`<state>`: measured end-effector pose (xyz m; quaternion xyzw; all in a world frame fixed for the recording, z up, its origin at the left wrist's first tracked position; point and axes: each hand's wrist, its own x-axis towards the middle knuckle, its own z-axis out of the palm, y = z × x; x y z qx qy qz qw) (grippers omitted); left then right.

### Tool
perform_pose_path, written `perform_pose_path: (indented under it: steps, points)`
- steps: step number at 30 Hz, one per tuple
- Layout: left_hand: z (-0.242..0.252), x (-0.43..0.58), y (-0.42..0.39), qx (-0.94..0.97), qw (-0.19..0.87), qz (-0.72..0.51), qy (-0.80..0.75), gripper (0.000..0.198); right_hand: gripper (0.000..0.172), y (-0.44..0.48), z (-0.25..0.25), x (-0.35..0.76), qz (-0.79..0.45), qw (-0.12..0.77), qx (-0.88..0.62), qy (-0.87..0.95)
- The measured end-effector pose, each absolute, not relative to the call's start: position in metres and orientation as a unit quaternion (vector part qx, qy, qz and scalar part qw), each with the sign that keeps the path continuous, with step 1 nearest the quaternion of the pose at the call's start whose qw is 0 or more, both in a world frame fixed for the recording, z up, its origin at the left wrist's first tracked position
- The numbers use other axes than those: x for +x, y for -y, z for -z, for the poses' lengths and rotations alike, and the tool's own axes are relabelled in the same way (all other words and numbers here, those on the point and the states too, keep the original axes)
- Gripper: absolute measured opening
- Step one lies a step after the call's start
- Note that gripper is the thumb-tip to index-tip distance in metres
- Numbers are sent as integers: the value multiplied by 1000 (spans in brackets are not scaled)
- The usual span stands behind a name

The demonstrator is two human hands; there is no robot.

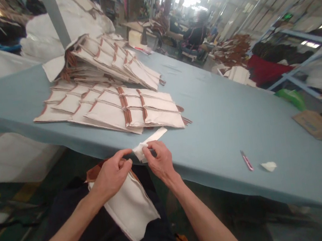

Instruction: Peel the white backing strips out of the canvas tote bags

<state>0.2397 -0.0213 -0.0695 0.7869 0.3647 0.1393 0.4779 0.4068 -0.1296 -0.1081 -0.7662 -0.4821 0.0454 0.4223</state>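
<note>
My left hand (pixel 111 174) and my right hand (pixel 160 160) meet at the near edge of the blue table (pixel 223 128). Both pinch a white strip (pixel 148 141) of paper or cloth, which runs up and to the right onto the table. Under my left hand a cream canvas bag (pixel 131 210) with brown trim lies on my lap. Just beyond the strip, a fanned row of flat cream bags (pixel 124 109) with brown straps lies on the table, with a taller stack of bags (pixel 103 61) behind it.
A pink cutter (pixel 246 161) and a crumpled white scrap (pixel 269 166) lie to the right on the table. A cardboard piece (pixel 314 123) rests at the far right edge. Another person (pixel 197 34) sits at the table's far end. Blue shelving (pixel 303 64) stands at right.
</note>
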Motion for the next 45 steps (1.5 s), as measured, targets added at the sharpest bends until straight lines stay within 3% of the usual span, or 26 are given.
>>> perform_pose_path:
  steps: [8,16,25,30,37,45]
  points:
    - [86,279,20,801,489,-116,-325,61,8,116,91,454,1,262,-717,646]
    - [89,286,32,791,483,-114,-357,64,16,125,98,464,30,162,-757,633]
    - [66,331,42,803,474,-107,-346,72,19,171,104,513,74,214,-870,438]
    - [48,319,59,822,445,-111,-339,63,11,172,86,519,51,282,-865,411]
    - [46,317,87,899,347,-53,-263,56,34,172,78,519,-89,354,-834,415]
    - [52,340,89,948,204,6,-244,60,44,171,91,517,-156,362,-812,430]
